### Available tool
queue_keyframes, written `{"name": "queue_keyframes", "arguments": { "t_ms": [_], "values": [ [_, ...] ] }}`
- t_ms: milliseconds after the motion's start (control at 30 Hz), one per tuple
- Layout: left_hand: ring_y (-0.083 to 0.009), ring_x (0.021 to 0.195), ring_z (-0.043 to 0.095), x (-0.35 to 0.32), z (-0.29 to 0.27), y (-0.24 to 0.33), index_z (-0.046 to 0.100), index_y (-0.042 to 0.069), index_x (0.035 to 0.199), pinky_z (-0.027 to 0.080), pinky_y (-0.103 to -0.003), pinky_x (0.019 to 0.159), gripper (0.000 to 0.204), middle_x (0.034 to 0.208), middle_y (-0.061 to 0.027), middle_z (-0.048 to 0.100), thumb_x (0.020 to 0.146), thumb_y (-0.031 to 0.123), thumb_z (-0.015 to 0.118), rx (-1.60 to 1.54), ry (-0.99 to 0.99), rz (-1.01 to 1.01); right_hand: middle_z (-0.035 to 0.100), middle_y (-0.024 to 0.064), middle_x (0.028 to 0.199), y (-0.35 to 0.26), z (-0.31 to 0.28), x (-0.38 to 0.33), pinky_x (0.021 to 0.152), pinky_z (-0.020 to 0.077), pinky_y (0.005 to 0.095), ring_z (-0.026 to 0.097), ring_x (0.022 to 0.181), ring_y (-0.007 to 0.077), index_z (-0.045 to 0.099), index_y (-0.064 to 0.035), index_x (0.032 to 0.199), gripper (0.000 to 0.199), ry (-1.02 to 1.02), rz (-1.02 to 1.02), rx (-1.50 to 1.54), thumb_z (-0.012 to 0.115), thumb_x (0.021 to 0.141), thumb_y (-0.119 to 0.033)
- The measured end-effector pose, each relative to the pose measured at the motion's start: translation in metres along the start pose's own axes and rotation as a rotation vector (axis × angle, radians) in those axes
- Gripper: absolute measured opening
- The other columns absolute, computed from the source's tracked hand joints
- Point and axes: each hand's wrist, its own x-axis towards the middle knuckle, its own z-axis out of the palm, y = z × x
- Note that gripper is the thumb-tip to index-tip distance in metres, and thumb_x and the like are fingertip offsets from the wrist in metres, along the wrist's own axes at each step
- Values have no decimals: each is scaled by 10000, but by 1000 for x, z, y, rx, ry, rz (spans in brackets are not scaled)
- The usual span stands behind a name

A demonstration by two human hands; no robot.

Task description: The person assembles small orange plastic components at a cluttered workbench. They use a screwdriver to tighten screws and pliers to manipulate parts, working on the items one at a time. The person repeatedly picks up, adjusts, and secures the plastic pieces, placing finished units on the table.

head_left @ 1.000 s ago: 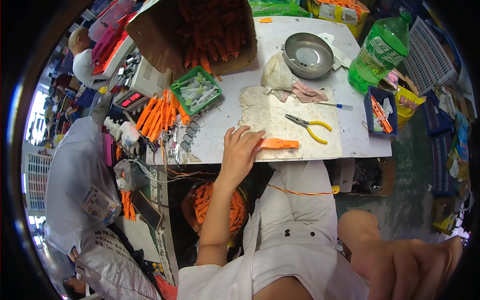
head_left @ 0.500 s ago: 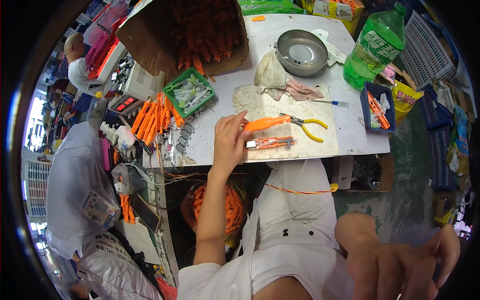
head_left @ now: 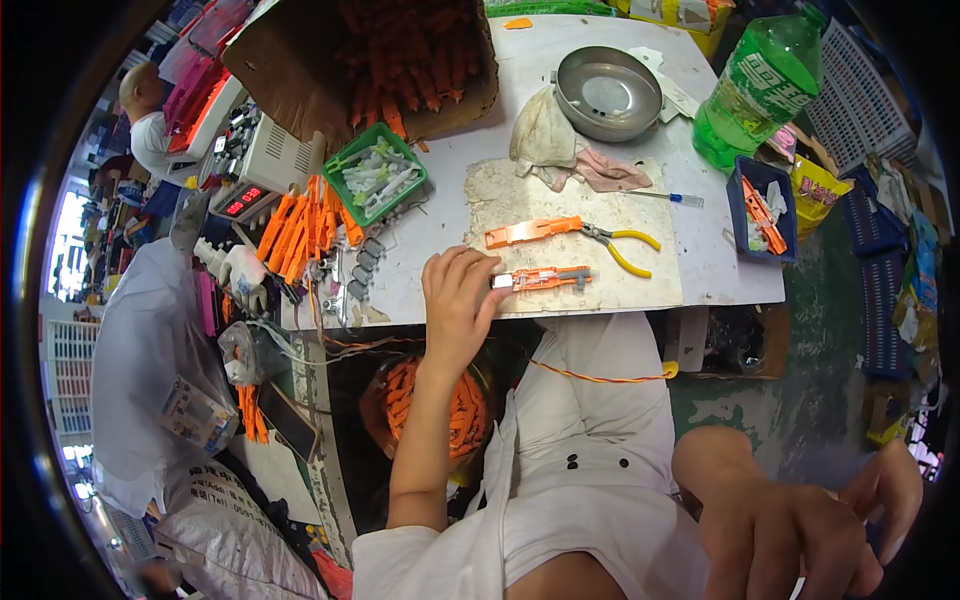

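My left hand (head_left: 458,295) is at the table's near edge, its thumb and fingers closed around the left end of an orange plastic assembly (head_left: 548,279). That assembly is open-faced, with a silver block at the held end and grey parts at the other. Just beyond it lies an orange shell piece (head_left: 532,232), its right end by the jaws of yellow-handled pliers (head_left: 630,250). My right hand (head_left: 790,520) is raised close at the lower right, with bent fingers and the thumb apart from them. The lower edge cuts off its fingertips, so anything in them is hidden.
A green basket (head_left: 424,180) of small pale parts stands beside stacked orange pieces (head_left: 300,235). Behind are a cardboard box (head_left: 285,85) and a metal bowl (head_left: 640,125). Rags (head_left: 545,130), a screwdriver (head_left: 685,200), a blue bin (head_left: 745,240) and a green bottle (head_left: 755,90) lie rightward.
My left hand has let go of the orange shell, which now lies beside the pliers. It has come down and nearer, onto the assembly's left end. The right hand has barely moved.
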Motion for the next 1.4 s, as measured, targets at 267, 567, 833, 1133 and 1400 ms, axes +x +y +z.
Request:
{"name": "queue_keyframes", "arguments": {
  "t_ms": [267,567,833,1133,1400],
  "values": [
    [-297,1126,442,-7,8,-6,626,68,954,275,-444,994,217,1011,-57,565,760,153,672,33,-37,3,558,112,790,21,-11,7,552,508,371,581,572,246,407,-133,1082,202,-90,-96,53,509,922,-200],
    [-283,1120,453,-14,8,1,627,74,964,241,-478,1020,206,991,-61,569,770,132,665,14,-27,-27,549,112,739,14,-111,17,556,480,407,539,557,290,500,-54,927,158,-125,39,-283,571,844,-167],
    [-276,1110,462,-16,10,2,631,81,977,242,-479,1021,214,983,-53,581,768,116,663,41,-29,-49,517,89,1070,76,-213,9,941,339,426,446,1083,289,586,-60,1046,341,-351,182,-2059,682,748,-193],
    [-267,1105,465,-17,10,2,639,89,979,248,-476,1016,226,995,-41,589,755,105,666,61,-11,-40,519,62,1070,89,-229,9,1014,275,488,409,1163,279,580,-87,1023,317,-417,183,-2123,682,744,-196],
    [-269,1098,472,-18,10,2,641,83,972,252,-470,1016,226,985,-42,593,748,91,667,43,11,-40,525,59,1048,89,-230,8,1022,266,502,411,1161,278,582,-90,1014,300,-416,167,-2127,677,747,-190]
  ]
}}
